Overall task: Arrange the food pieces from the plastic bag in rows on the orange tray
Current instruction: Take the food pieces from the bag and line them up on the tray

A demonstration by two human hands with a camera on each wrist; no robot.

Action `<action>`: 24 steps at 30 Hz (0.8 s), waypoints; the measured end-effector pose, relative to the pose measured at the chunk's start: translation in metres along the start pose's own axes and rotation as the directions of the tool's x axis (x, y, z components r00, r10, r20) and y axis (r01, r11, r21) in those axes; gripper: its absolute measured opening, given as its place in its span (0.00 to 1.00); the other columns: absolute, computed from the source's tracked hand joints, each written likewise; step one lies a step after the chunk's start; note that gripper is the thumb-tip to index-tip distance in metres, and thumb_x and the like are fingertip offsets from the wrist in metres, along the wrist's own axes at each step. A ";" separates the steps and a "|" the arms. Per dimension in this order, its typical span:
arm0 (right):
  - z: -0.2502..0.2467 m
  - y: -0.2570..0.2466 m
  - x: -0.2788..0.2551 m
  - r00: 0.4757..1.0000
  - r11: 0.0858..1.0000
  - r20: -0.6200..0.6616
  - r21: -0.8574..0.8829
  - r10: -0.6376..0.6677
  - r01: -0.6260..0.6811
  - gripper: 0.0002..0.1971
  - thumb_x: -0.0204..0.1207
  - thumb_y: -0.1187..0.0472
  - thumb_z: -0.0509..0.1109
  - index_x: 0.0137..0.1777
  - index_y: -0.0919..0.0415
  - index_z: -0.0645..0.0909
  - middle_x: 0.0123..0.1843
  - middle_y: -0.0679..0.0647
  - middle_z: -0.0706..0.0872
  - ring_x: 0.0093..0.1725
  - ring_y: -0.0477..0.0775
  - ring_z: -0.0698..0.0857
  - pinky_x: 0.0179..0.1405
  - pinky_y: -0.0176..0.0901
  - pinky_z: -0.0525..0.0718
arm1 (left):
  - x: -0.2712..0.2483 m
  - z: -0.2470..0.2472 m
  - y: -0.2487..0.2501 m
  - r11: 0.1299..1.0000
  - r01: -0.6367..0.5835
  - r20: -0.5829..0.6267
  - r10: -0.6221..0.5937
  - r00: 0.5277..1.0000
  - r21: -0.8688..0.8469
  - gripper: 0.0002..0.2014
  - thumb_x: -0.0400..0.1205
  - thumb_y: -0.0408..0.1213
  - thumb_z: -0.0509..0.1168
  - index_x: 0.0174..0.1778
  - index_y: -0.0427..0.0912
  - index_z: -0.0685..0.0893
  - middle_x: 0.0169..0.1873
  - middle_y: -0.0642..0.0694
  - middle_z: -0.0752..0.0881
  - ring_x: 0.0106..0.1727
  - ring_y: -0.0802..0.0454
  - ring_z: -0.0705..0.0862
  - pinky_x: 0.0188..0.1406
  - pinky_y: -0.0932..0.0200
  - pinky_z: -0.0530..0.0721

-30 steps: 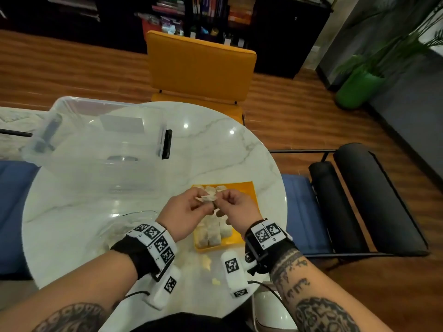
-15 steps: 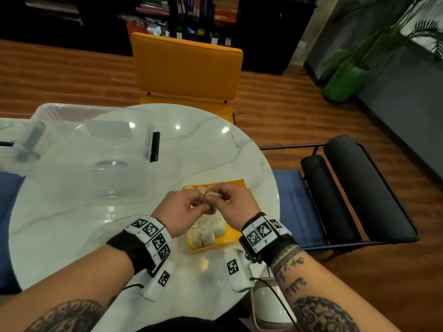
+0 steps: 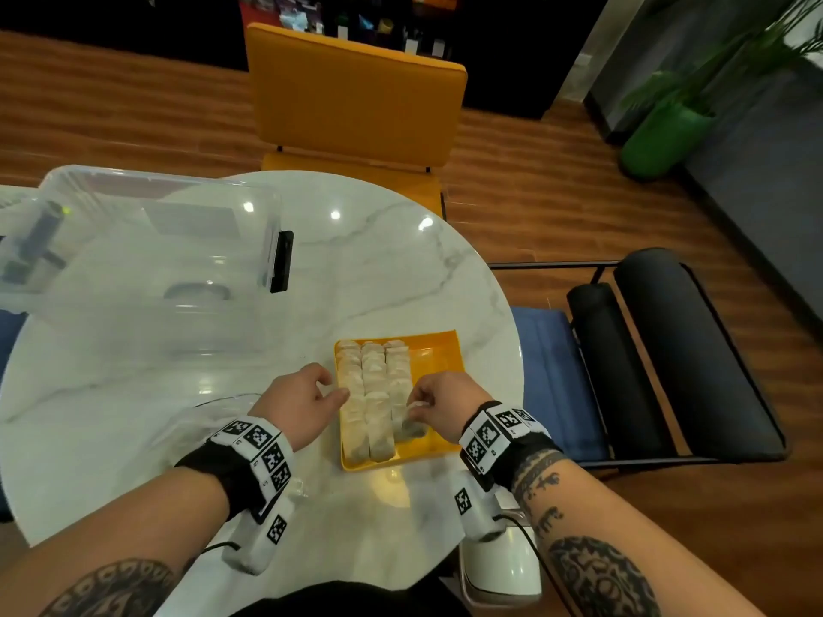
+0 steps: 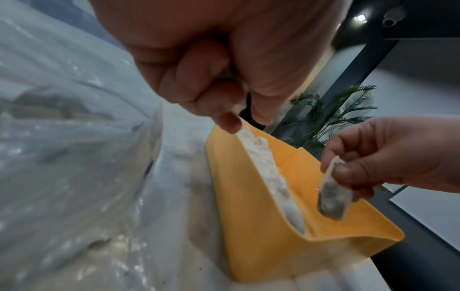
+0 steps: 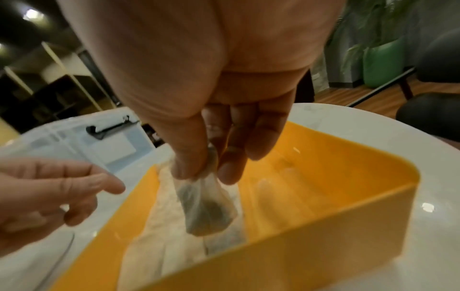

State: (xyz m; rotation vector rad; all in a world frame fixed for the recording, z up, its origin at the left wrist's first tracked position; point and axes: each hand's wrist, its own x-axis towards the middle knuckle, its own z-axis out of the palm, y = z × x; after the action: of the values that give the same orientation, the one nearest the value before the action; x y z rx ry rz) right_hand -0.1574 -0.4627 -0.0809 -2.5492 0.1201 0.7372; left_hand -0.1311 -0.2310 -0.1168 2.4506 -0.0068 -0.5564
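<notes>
- We find the right hand (image 3: pixel 438 405) over the near right part of the orange tray (image 3: pixel 447 349), thumb and fingers pinching the top edge of one food piece (image 5: pixel 205 206), a pale wrapped dumpling that hangs just above the tray floor.
- The left hand (image 3: pixel 298 405) sits at the tray's left edge, fingers loosely curled. In the left wrist view a small white scrap shows between its thumb and fingers; we cannot tell whether it is being gripped.
- Three rows of pale food pieces (image 3: pixel 372 394) lie side by side in the left part of the tray, running from far rim to near rim. The right part of the tray floor is bare.
- The tray rests on the white marble tabletop (image 3: pixel 378 260), near its right edge.
- A clear plastic bag (image 3: pixel 209 411) lies on the tabletop under and beside the left wrist.
- A clear storage box (image 3: pixel 147 256) with a black latch stands at the far left of the tabletop.
- An orange chair (image 3: pixel 356 95) stands beyond the tabletop.
</notes>
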 end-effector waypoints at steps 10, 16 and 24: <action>0.027 -0.001 0.027 0.988 0.973 0.141 -0.227 0.069 -0.035 0.04 0.76 0.59 0.75 0.49 0.52 0.85 0.55 0.53 0.88 0.55 0.56 0.85 0.52 0.45 0.86 | -0.001 0.011 -0.005 0.998 0.042 0.045 -0.045 0.998 0.054 0.14 0.80 0.52 0.68 0.59 0.53 0.82 0.45 0.50 0.88 0.48 0.50 0.86 0.47 0.58 0.83; 0.029 0.000 0.033 0.986 0.986 0.129 -0.143 0.103 -0.084 0.05 0.73 0.58 0.79 0.46 0.52 0.87 0.50 0.48 0.87 0.51 0.52 0.86 0.50 0.43 0.86 | -0.001 0.010 -0.007 0.997 0.041 0.061 -0.044 0.997 0.063 0.15 0.80 0.54 0.67 0.60 0.53 0.81 0.41 0.53 0.89 0.47 0.52 0.86 0.48 0.56 0.84; 0.031 0.002 0.033 0.988 0.985 0.084 -0.118 0.133 -0.123 0.11 0.70 0.58 0.80 0.51 0.52 0.84 0.52 0.51 0.86 0.49 0.53 0.85 0.51 0.46 0.88 | -0.004 0.007 -0.002 0.999 0.034 0.038 -0.034 0.999 0.000 0.14 0.81 0.51 0.66 0.59 0.50 0.83 0.41 0.54 0.87 0.47 0.53 0.84 0.48 0.57 0.83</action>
State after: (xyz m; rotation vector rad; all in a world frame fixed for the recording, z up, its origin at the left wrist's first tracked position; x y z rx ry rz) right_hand -0.1449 -0.4479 -0.1220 -2.6276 0.2199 0.9328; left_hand -0.1380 -0.2327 -0.1212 2.4433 0.0190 -0.6176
